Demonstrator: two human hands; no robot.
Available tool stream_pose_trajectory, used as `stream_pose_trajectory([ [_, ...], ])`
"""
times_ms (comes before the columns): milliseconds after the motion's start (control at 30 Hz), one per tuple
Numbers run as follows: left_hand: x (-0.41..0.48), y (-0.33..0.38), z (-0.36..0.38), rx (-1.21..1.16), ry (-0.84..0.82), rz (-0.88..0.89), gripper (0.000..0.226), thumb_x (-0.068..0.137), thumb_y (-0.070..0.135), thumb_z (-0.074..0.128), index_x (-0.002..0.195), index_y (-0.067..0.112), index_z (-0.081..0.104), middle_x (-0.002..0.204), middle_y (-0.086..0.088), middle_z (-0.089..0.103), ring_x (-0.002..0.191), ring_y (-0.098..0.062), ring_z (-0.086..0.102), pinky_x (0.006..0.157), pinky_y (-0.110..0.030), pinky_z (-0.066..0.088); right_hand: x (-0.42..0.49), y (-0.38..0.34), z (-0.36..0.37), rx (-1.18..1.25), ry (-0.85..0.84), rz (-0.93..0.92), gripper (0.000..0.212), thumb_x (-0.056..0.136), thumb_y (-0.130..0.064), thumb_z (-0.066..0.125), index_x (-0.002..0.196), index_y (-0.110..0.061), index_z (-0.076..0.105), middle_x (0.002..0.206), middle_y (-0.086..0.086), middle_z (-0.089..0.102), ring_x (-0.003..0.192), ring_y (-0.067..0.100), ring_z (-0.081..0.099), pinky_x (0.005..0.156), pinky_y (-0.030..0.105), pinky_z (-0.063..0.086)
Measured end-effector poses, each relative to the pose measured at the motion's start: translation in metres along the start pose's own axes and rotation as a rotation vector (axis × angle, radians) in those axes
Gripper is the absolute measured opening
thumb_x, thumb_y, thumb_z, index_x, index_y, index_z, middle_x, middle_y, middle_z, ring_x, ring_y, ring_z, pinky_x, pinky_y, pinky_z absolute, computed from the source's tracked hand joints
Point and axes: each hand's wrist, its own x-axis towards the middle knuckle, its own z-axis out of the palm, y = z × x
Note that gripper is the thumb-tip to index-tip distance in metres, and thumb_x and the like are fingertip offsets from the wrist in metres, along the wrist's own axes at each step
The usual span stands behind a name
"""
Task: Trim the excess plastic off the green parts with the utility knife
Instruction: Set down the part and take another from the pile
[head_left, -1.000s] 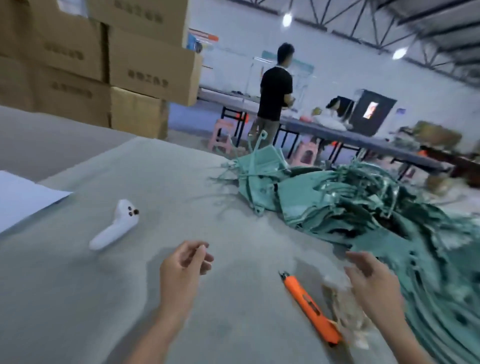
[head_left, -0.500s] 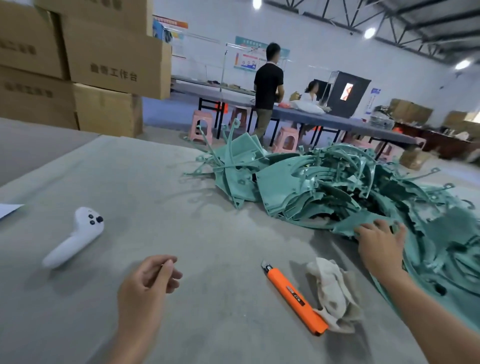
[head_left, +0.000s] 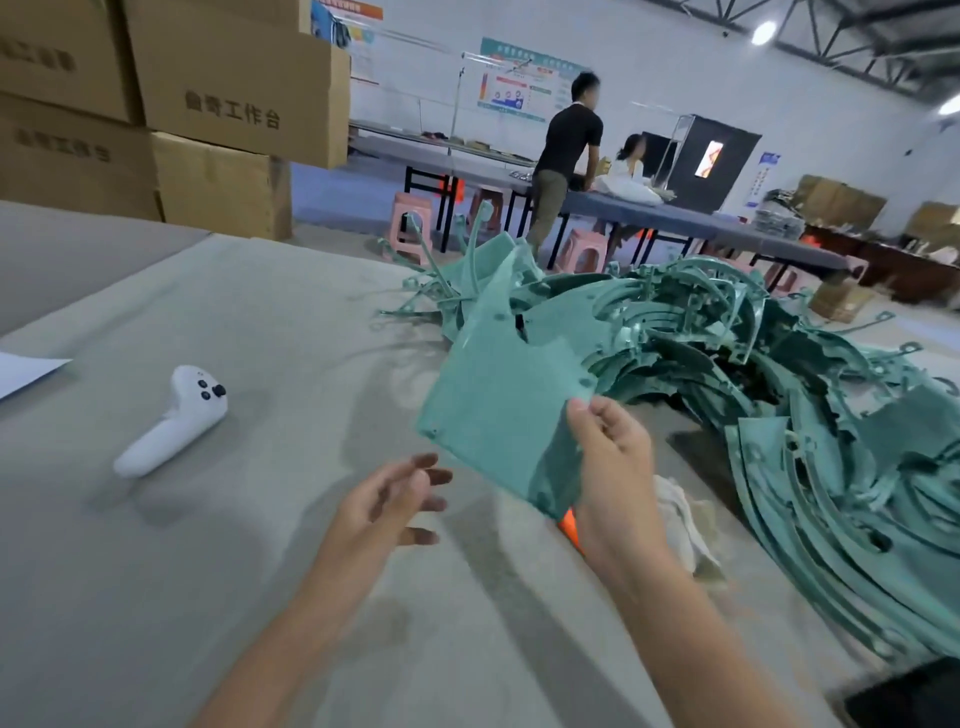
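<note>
Found one green part (head_left: 498, 410) pinched at its right edge by the fingers of the right hand (head_left: 615, 462), held up above the table (head_left: 208, 597), just left of the pile of green parts (head_left: 779, 415). Noted left hand (head_left: 384, 504) holding nothing, fingers released and spread, near the part's lower left corner. Located utility knife (head_left: 569, 527) on the table, mostly hidden behind part and right wrist, beside a cloth (head_left: 680, 525). Judged risks: dropping the part from a one-edge pinch; scraping skin on ragged edges; reaching blind for the knife, blade position not discernible.

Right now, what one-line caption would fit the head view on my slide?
Right hand holds a green part beside the pile; left hand open nearby; knife mostly hidden on the table.
</note>
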Motion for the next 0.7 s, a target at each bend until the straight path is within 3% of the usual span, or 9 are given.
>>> stream_pose_trajectory([
  [67, -0.004, 0.003, 0.002, -0.093, -0.052, -0.043, 0.036, 0.081, 0.029, 0.066, 0.108, 0.005, 0.063, 0.095, -0.011, 0.074, 0.077, -0.025, 0.071, 0.059, -0.032, 0.057, -0.019, 0.022, 0.022, 0.136, -0.150, 0.136, 0.014, 0.102, -0.009, 0.049, 0.101, 0.000, 0.060, 0.094, 0.022, 0.068, 0.086, 0.025, 0.062, 0.084, 0.045, 0.049],
  [167, -0.004, 0.006, -0.005, -0.169, 0.017, -0.063, 0.029, 0.079, 0.018, 0.064, 0.103, 0.003, 0.062, 0.083, -0.017, 0.072, 0.059, -0.027, 0.067, 0.047, -0.029, 0.052, -0.021, 0.039, 0.028, 0.074, -0.290, 0.179, 0.026, 0.105, -0.019, 0.044, 0.109, -0.006, 0.066, 0.110, 0.012, 0.072, 0.100, 0.021, 0.067, 0.093, 0.039, 0.050],
  [233, 0.000, 0.006, -0.012, -0.231, 0.100, -0.077, 0.018, 0.082, 0.010, 0.063, 0.099, 0.004, 0.061, 0.075, -0.015, 0.070, 0.052, -0.025, 0.064, 0.044, -0.028, 0.050, -0.008, 0.047, 0.010, -0.420, -0.229, -0.010, 0.028, 0.105, -0.025, 0.045, 0.112, -0.009, 0.068, 0.113, 0.006, 0.071, 0.107, 0.021, 0.063, 0.096, 0.038, 0.049],
  [300, 0.004, 0.007, -0.019, -0.270, 0.161, -0.078, 0.012, 0.087, 0.000, 0.058, 0.097, 0.006, 0.061, 0.070, -0.013, 0.068, 0.049, -0.023, 0.062, 0.043, -0.027, 0.050, 0.007, 0.054, -0.020, -1.126, -0.147, -0.172, 0.030, 0.101, -0.037, 0.049, 0.116, -0.016, 0.064, 0.118, 0.002, 0.065, 0.113, 0.024, 0.055, 0.095, 0.037, 0.043],
  [367, 0.007, 0.006, -0.022, -0.274, 0.192, -0.069, 0.014, 0.087, -0.002, 0.056, 0.096, 0.007, 0.061, 0.070, -0.012, 0.066, 0.050, -0.022, 0.062, 0.044, -0.028, 0.050, 0.015, 0.057, -0.048, -1.550, -0.104, -0.083, 0.039, 0.098, -0.055, 0.044, 0.099, -0.021, 0.062, 0.108, 0.002, 0.064, 0.103, 0.024, 0.055, 0.081, 0.034, 0.043],
  [433, 0.009, 0.003, -0.024, -0.281, 0.195, -0.063, 0.013, 0.086, -0.002, 0.058, 0.095, 0.006, 0.062, 0.071, -0.014, 0.065, 0.051, -0.021, 0.062, 0.045, -0.028, 0.051, 0.018, 0.062, -0.066, -1.634, -0.126, 0.003, 0.053, 0.092, -0.066, 0.042, 0.067, -0.020, 0.049, 0.070, -0.003, 0.057, 0.071, 0.018, 0.053, 0.055, 0.027, 0.033],
  [467, 0.010, 0.003, -0.025, -0.277, 0.194, -0.056, 0.012, 0.086, -0.003, 0.058, 0.094, 0.005, 0.063, 0.071, -0.014, 0.065, 0.052, -0.021, 0.062, 0.046, -0.028, 0.051, 0.019, 0.065, -0.071, -1.624, -0.151, 0.005, 0.054, 0.090, -0.067, 0.047, 0.063, -0.019, 0.045, 0.062, -0.006, 0.049, 0.065, 0.016, 0.050, 0.051, 0.025, 0.029],
  [567, 0.013, 0.003, -0.028, -0.258, 0.226, -0.031, 0.013, 0.087, -0.003, 0.059, 0.094, 0.007, 0.064, 0.073, -0.013, 0.066, 0.055, -0.019, 0.062, 0.048, -0.028, 0.052, 0.018, 0.072, -0.074, -1.515, -0.232, 0.007, 0.036, 0.085, -0.060, 0.061, 0.082, -0.024, 0.056, 0.074, -0.008, 0.052, 0.082, 0.019, 0.060, 0.066, 0.031, 0.043],
  [700, 0.013, 0.002, -0.026, -0.298, 0.197, -0.032, 0.017, 0.089, -0.003, 0.055, 0.096, 0.010, 0.062, 0.074, -0.007, 0.070, 0.057, -0.017, 0.065, 0.049, -0.027, 0.053, 0.018, 0.075, -0.070, -1.394, -0.076, -0.116, 0.031, 0.095, -0.039, 0.056, 0.076, -0.015, 0.056, 0.065, -0.002, 0.055, 0.062, 0.020, 0.056, 0.054, 0.032, 0.035],
])
